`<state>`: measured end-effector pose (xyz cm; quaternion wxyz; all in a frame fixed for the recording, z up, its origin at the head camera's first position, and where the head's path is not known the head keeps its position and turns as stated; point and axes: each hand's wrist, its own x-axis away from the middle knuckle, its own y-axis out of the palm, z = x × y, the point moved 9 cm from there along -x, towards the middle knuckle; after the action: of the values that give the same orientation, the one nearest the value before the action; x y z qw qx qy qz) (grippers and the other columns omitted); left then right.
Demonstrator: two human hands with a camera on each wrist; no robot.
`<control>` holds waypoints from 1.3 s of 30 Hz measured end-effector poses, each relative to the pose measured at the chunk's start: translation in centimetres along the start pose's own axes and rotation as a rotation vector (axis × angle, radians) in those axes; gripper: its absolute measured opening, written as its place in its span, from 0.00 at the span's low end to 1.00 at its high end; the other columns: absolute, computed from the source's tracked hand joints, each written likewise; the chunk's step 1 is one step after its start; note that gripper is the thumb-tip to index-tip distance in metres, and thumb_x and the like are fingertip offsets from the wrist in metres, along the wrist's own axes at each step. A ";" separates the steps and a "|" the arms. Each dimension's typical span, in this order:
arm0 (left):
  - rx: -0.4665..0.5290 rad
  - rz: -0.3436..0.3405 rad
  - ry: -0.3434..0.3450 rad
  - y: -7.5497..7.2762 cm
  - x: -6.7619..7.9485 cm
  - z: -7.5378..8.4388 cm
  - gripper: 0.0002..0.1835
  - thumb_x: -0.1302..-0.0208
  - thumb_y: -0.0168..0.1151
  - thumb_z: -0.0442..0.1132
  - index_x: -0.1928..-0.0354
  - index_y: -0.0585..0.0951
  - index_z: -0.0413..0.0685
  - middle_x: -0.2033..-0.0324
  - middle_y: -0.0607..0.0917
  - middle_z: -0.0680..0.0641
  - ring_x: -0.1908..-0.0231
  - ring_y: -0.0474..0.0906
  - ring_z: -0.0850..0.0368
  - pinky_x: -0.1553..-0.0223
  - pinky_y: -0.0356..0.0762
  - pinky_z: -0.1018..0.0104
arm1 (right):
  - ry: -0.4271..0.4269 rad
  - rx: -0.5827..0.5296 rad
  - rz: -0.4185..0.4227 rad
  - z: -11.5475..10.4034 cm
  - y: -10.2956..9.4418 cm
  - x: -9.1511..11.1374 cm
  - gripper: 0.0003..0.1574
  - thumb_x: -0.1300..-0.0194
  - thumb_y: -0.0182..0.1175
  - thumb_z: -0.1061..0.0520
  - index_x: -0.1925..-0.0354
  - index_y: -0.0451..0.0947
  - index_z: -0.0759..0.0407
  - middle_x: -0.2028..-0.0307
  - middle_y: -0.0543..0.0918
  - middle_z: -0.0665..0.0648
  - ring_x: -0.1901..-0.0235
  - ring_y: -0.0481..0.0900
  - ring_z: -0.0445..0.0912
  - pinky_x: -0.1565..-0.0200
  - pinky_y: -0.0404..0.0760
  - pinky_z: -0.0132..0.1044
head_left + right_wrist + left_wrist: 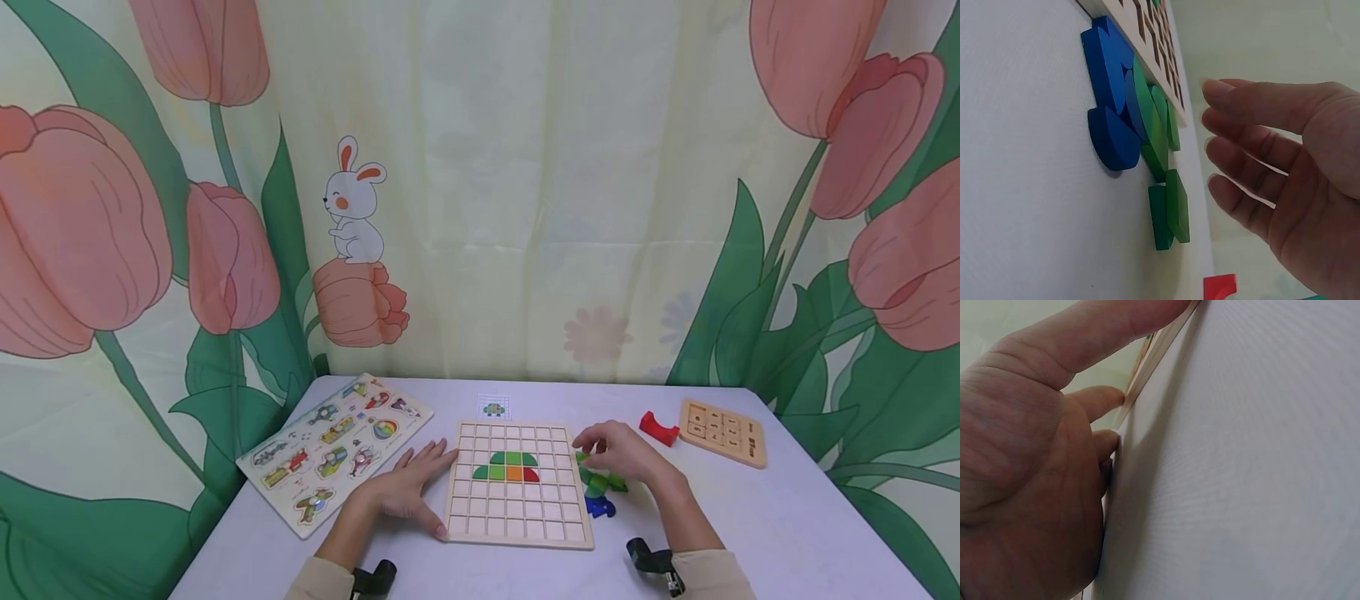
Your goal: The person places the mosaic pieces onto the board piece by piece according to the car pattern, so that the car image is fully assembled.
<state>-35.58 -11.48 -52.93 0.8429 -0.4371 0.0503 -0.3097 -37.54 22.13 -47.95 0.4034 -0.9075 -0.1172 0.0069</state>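
A wooden grid board [517, 522] lies on the white table, with green, orange and red pieces [513, 473] set in a dome shape in its middle cells. Along its left edge rests my left hand [405, 487], fingers spread, thumb at the near corner. In the left wrist view the thumb and fingertips of that left hand [1029, 425] meet the board's wooden side. My right hand [618, 450] hovers over loose green blocks [1177, 206] beside the board's right edge. Its fingers are loosely bent, and nothing shows between them. Blue blocks [1110, 134] lie next to the green ones.
A small pattern card [494, 407] lies beyond the board. To the left is a picture puzzle board [330, 450] with vehicles and toys. A red arch-shaped piece [658, 429] and a wooden number board [723, 432] lie to the right. A tulip-printed curtain [525, 208] hangs behind the table.
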 end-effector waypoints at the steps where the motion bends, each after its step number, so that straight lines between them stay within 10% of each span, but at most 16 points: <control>1: -0.001 -0.002 0.001 0.0 0.0 0.0 0.69 0.61 0.84 0.63 0.17 0.55 0.61 0.16 0.47 0.44 0.16 0.36 0.42 0.19 0.29 0.35 | 0.005 -0.003 -0.006 0.1 0.1 0.0 0.18 0.39 0.73 0.63 0.50 0.89 0.51 0.62 0.85 0.51 0.60 0.78 0.46 0.62 0.84 0.35; 39: -0.001 0.003 0.010 -0.1 0.1 0.3 0.69 0.60 0.83 0.62 0.16 0.54 0.58 0.16 0.46 0.42 0.16 0.36 0.41 0.19 0.29 0.34 | 0.044 0.061 -0.058 0.7 1.4 0.1 0.12 0.44 0.77 0.64 0.61 0.89 0.53 0.67 0.83 0.52 0.65 0.78 0.46 0.63 0.84 0.36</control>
<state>-35.39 -11.37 -52.67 0.8428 -0.4362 0.0553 -0.3104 -37.20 21.79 -49.45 0.4332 -0.8910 -0.1343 -0.0211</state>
